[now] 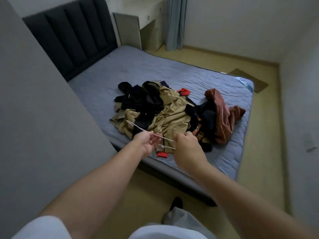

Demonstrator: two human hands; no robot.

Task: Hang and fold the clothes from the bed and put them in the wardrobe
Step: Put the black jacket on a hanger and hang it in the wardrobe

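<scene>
I stand at the foot side of the bed [172, 69], both bare arms stretched out over its near edge. Between my hands I hold a thin white hanger [136, 127] just above that edge. My left hand [146, 142] is turned palm up, its thumb and fingers loosely closed on the hanger's long bar, so that one end of the bar sticks out past it toward the headboard side of the bed. My right hand [186, 147] shows its back to me, fingers curled tight round the other end; a short second piece of the hanger pokes out just below it. How exactly the right fingertips lie I cannot tell, as the hand hides them.

The clothes are all on the bed, heaped in one tangled pile on the half nearest me. A tan coat [172, 114] sprawls in the middle of it, black garments [141, 100] lie over it on the headboard side, and a reddish-brown garment [222, 114] is crumpled at the side of the bed away from the headboard. A small red piece [162, 154] lies at the bed's near edge, under the hanger.

A dark padded headboard [72, 37] stands at the bed's far left end, a white desk [148, 16] and a grey-blue curtain [176, 23] beyond the bed's far side, and a brown mat [248, 78] on the floor past its far corner
</scene>
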